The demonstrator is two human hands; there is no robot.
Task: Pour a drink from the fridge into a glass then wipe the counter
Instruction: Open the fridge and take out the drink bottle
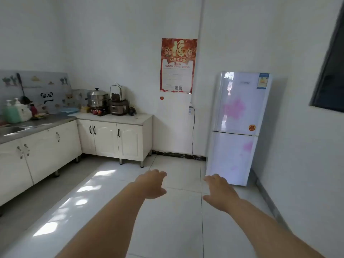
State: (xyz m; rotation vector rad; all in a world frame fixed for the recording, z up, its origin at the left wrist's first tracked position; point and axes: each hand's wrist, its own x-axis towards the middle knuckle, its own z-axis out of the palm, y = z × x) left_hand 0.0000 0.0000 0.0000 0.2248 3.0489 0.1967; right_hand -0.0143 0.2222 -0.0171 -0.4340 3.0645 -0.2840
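The fridge [238,125] stands upright in the far right corner against the white wall, a tall two-door box with a glossy white skin bearing faint pink floral print, a round orange sticker near the lower edge of the upper door and a blue energy label at its top right; both doors are closed. The floor [173,220] is laid in large smooth white tiles with thin grey joints and carries bright patches of reflected light on the left. The counter [119,118] runs in an L along the left and back walls: a pale stone-like top over white panelled cabinet doors with dark handles on short metal legs, joining a brushed steel section holding the sink [11,129]. On the back run sit a stacked steel steamer pot [97,98] with a domed lid and a round dark rice cooker [119,107]; beside the sink stands a green soap bottle [10,112]. A red paper calendar [177,65] hangs flat on the wall between counter and fridge. Both bare forearms extend forward over the floor, well short of the fridge. The left hand [152,184] and the right hand [219,191] are palm-down, fingers loosely spread and relaxed, grasping nothing.
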